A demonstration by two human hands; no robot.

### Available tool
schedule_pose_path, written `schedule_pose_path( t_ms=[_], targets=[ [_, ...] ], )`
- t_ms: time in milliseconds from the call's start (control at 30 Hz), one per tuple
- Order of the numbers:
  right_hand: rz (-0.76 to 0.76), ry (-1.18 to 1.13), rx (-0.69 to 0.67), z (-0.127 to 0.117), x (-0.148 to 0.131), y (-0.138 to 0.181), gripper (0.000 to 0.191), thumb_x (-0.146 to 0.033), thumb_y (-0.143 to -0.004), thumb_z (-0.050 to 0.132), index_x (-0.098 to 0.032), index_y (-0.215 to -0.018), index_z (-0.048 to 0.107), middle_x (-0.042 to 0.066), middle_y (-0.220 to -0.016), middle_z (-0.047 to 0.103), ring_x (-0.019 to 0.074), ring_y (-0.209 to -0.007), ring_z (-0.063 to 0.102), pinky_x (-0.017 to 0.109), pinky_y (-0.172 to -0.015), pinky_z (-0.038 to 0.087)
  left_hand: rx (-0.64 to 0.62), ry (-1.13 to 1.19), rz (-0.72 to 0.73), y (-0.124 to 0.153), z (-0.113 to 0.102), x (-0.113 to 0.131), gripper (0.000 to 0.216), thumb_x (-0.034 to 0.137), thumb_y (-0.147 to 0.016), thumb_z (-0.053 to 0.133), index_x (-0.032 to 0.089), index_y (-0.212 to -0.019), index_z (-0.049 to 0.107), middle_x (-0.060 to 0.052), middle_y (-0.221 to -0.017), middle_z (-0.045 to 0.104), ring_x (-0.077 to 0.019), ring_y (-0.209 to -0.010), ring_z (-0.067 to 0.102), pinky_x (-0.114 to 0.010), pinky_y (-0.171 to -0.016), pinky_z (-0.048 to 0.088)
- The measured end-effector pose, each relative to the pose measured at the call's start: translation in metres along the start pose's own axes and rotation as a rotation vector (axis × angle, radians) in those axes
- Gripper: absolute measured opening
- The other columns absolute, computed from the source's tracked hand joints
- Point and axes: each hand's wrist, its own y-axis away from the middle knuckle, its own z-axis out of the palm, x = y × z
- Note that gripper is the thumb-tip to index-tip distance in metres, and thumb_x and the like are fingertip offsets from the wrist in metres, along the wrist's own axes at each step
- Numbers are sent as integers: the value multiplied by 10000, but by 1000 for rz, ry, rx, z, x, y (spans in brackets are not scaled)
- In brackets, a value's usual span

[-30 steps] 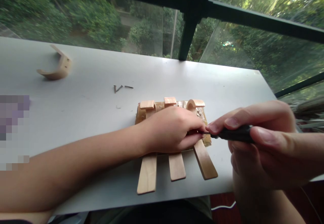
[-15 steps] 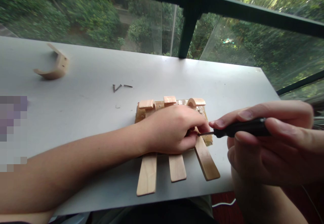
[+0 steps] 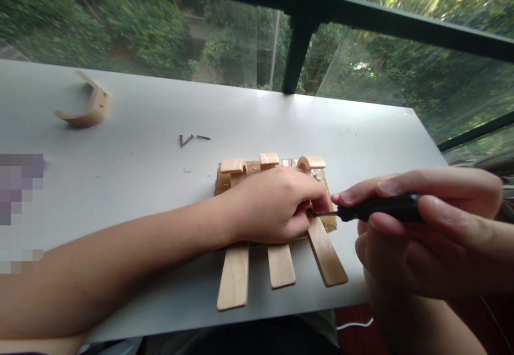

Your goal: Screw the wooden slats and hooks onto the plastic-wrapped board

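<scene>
White tabletop [image 3: 136, 141] lies below screwdriver [image 3: 379, 209] btwn R fingers [image 3: 389, 187].

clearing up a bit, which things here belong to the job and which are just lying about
In the job:
screwdriver, in the right hand
block, under the left hand
three wooden strips

Lying about:
three screws, curved wooden piece (perhaps parts too)
white cable

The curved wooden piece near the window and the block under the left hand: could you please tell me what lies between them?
In the head view, three screws and a tiny scrap lie on the white tabletop between them.
</scene>
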Motion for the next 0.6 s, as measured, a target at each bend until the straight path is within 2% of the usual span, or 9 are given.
schedule_pose_path(
  t_ms=[33,67,133,200,300,367,600],
  targets=[
    [-21,61,69,-2,-1,-5,468,-75,-744,709,-339,-1124,640,56,-901,720,231,-691,703,394,-497,583,2,4,-10,0,0,0,269,44,-741,557,188,-935,673,-13,-869,703,-155,-830,639,-250,-711,444],
    [-19,103,72,-4,-2,-9,428,-86,-717,728,-313,-1075,667,54,-843,727,217,-632,692,361,-438,555,3,9,-19,0,0,0,267,47,-740,559,191,-934,674,-10,-866,701,-153,-823,637,-248,-705,441],
    [-19,118,-69,-8,-2,-16,477,-64,-663,753,-292,-1075,674,58,-849,740,207,-607,696,329,-401,541,6,14,-35,-1,1,0,264,53,-736,561,197,-926,673,1,-849,695,-149,-804,629,-246,-698,436],
    [-2,151,-115,-9,-1,-17,469,-58,-672,741,-302,-1067,680,42,-830,742,195,-582,688,323,-398,538,7,13,-47,-1,1,1,247,62,-735,563,199,-911,670,7,-821,686,-147,-777,618,-249,-694,433],
    [-53,225,85,-2,-1,-12,387,-80,-722,714,-311,-1032,699,23,-764,712,184,-569,669,327,-410,534,9,0,-53,0,2,1,222,80,-752,553,198,-901,667,5,-808,682,-147,-752,608,-257,-692,431],
    [-47,250,147,4,-2,-8,330,-91,-747,706,-292,-1008,707,36,-782,708,185,-588,670,333,-427,535,11,-6,-49,1,2,1,220,84,-763,545,200,-906,666,3,-820,685,-145,-753,608,-259,-698,434],
    [-4,156,137,9,4,-2,354,-137,-772,718,-292,-1086,666,48,-809,708,207,-615,684,367,-458,535,17,-19,10,0,2,-1,235,74,-760,551,189,-932,665,-16,-849,698,-156,-779,623,-263,-712,443]
  ],
)
